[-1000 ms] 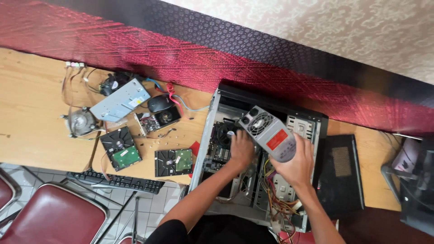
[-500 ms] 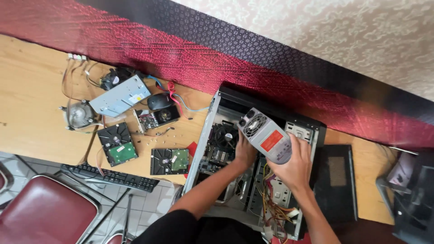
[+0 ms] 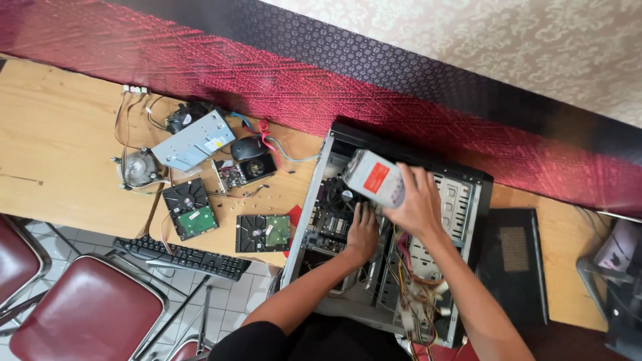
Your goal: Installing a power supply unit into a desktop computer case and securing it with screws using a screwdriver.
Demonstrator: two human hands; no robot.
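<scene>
Hands work inside an open computer case (image 3: 468, 194) lying on its side on a wooden worktop (image 3: 60, 140). The right hand (image 3: 418, 204) has its grip closed around a grey power supply (image 3: 373, 178) with a red label, holding it over the upper part of the case. The left hand (image 3: 362, 234) rests flat, fingers spread and holding nothing, on the motherboard (image 3: 329, 217) inside. Coloured wires (image 3: 418, 287) bunch in the lower part of the case. Left of the case, two hard drives (image 3: 224, 224) lie circuit side up; beyond them sit a mouse (image 3: 249, 147), a silver optical drive (image 3: 192, 140) and a round cooler (image 3: 139, 167). A black keyboard (image 3: 184, 256) overhangs the worktop's near edge, above a red chair (image 3: 87, 314). A black side panel (image 3: 515, 264) lies right of the case.
</scene>
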